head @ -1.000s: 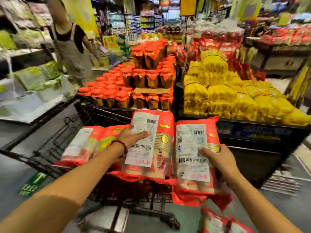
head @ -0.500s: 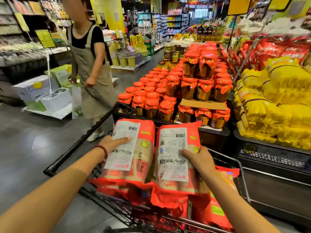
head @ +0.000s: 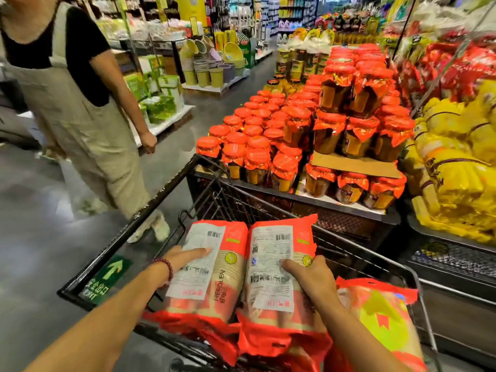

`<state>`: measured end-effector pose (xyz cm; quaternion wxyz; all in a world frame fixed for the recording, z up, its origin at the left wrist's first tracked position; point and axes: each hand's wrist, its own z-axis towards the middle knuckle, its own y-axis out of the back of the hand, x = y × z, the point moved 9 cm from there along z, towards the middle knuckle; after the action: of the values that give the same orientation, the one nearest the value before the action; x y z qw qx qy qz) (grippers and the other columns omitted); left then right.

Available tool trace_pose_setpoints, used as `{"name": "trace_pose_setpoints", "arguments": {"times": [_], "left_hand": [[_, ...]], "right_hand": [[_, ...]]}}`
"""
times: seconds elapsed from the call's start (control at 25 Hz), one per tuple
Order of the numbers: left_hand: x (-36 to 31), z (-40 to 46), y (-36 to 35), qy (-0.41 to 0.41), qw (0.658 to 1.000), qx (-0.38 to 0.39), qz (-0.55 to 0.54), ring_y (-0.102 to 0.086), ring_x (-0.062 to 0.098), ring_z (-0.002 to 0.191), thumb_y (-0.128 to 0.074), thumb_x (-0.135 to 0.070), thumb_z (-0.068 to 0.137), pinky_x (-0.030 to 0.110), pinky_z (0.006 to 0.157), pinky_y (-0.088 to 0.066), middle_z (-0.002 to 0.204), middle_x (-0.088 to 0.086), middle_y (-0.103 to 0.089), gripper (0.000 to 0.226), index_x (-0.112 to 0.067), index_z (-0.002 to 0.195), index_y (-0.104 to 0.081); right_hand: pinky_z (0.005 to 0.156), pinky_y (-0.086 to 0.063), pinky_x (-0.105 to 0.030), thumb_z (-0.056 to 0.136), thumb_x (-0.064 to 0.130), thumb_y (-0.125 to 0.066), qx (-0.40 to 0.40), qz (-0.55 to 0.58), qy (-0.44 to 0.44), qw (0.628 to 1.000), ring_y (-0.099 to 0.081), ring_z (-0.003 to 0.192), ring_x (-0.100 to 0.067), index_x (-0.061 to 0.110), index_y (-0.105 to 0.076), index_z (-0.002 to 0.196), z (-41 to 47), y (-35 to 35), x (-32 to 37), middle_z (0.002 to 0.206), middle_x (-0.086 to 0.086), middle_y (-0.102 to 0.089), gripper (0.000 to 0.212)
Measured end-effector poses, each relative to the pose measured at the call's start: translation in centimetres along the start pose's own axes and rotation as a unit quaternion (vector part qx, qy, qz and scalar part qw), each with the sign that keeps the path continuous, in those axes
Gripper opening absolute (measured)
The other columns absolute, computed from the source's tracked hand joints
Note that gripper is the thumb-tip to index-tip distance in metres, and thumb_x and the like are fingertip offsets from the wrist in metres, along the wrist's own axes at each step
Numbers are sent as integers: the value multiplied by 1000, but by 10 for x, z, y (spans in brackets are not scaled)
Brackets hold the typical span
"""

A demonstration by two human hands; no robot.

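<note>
A person in a beige apron (head: 80, 108) stands just left of the black cart (head: 128, 229), over which the left hand (head: 182, 260) grips the left red packet (head: 212, 269), thumb on its label, and the right hand (head: 314, 277) clasps the right red packet (head: 271, 275), touching the first, with a third packet (head: 383, 312) lying inside and red-capped jars (head: 308, 130) and yellow packs (head: 456, 170) crowding the stand ahead.

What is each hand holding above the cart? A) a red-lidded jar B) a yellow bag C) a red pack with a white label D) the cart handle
C: left hand grips the left pack, right hand the right pack, side by side over the cart.
</note>
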<state>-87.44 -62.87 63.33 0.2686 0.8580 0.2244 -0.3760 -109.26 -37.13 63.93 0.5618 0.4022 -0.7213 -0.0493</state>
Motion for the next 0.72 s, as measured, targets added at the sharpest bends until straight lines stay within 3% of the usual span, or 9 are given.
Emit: {"name": "trace_pose_setpoints", "arguments": {"times": [0.12,0.2,0.32,0.4,0.52,0.6,0.72], "left_hand": [[5,13,2,-5,999,27,22,-71,9,55,-73,-26,81,18,49,-52,81,4,-77,14,-13,86,-71],[4,17,3,-11,990,68,124,-69,0,58,-70,-38,82,14,52,-50,72,-10,-76,16,-23,89,-69],[-1,23,4,2,950,112,293,-64,7,87,-62,-55,83,20,81,-49,100,-10,-67,37,-28,109,-63],[-15,25,-2,-20,893,144,426,-58,11,105,-57,-67,78,27,97,-45,120,-12,-59,60,-29,125,-56],[-64,20,0,-86,794,53,600,-59,21,115,-61,-80,58,36,99,-48,129,-1,-60,92,-23,130,-51],[-122,5,-8,-180,741,-60,644,-53,27,120,-60,-79,62,42,99,-46,132,7,-53,97,-15,132,-43],[-210,-38,-44,-349,685,-143,623,-18,30,146,-48,-79,72,56,115,-19,158,11,-18,108,-14,150,-15]], "right_hand": [[74,-45,-32,73,45,-79,9,-24,-2,1000,-60,87,-22,11,-47,109,-1,-8,2,102,-2,-63,59],[80,-49,-35,71,48,-80,11,-41,-10,999,-64,94,-26,10,-49,111,-4,-12,6,107,-4,-66,64],[85,-50,-37,73,50,-78,10,-71,-25,997,-64,101,-29,10,-46,110,-10,-11,12,114,-9,-66,63],[88,-49,-37,73,62,-72,23,-153,-33,987,-62,110,-32,7,-48,118,-13,-6,17,121,-12,-63,75],[94,-48,-42,68,78,-62,-17,-341,-4,940,-54,123,-35,11,-47,130,-17,8,42,131,-14,-55,92],[91,-49,-42,76,71,-60,-88,-416,58,903,-51,124,-34,13,-45,133,-20,30,78,132,-13,-53,83],[91,-48,-43,86,60,-57,-228,-467,170,838,-47,128,-34,12,-44,140,-35,89,141,136,-14,-51,73]]}}
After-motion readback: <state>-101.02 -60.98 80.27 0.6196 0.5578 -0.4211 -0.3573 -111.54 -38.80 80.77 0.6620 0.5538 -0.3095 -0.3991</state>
